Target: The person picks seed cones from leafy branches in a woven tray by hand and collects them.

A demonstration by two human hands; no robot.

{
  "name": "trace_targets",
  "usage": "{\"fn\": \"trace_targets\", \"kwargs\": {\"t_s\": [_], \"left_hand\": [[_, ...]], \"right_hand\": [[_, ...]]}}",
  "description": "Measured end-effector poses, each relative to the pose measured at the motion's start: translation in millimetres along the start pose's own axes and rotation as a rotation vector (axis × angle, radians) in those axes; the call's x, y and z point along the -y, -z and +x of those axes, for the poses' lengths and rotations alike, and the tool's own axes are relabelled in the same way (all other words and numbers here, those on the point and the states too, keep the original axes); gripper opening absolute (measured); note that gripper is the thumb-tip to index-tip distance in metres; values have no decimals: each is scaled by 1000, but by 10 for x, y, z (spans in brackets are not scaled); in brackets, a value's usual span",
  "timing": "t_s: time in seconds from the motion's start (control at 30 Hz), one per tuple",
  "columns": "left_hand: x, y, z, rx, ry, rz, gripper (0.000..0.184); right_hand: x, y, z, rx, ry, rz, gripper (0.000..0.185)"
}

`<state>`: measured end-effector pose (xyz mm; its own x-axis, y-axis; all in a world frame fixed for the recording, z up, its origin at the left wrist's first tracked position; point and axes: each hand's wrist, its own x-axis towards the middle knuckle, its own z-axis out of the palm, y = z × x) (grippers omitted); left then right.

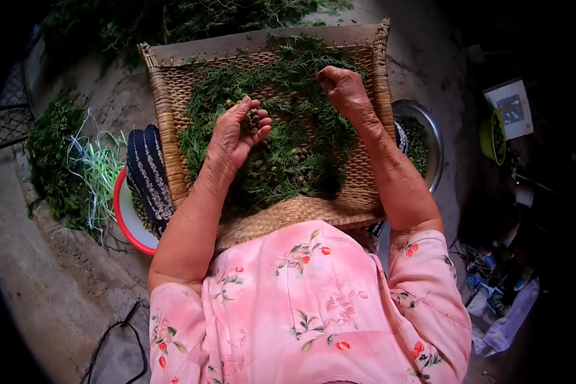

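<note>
Soft, uneven light brightens the shirt (301, 294) but leaves dark shadow among the sprigs (285, 182), with black vignetting and wide-angle bowing toward the edges.

Garment, upper (294, 288): pink, mottled with paler areas, soft, loose-looking cloth. Print: scattered sprigs with green leaves and red buds, plus fainter flower sprays in deeper pink. Sleeves, two: short, wide, same pink floral cloth; left sleeve (179, 333), right sleeve (429, 301). Garment, lower (148, 169): dark navy, partly hidden; pale patterned bands running lengthwise.
</note>
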<state>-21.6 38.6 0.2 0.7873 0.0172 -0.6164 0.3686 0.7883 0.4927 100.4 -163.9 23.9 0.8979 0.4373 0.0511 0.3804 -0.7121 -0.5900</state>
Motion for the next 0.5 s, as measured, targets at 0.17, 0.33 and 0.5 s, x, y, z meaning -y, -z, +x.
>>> {"fn": "trace_targets", "kwargs": {"t_s": [0.17,0.33,0.5], "left_hand": [[7,12,7,-3,-7,6,24],[16,43,17,14,-12,12,27],[7,18,9,7,-2,19,25]], "right_hand": [[47,-54,-77,343,35,-342,13],[59,8,-66,452,98,212,18],[-78,-20,-47,308,120,-237,12]]}}
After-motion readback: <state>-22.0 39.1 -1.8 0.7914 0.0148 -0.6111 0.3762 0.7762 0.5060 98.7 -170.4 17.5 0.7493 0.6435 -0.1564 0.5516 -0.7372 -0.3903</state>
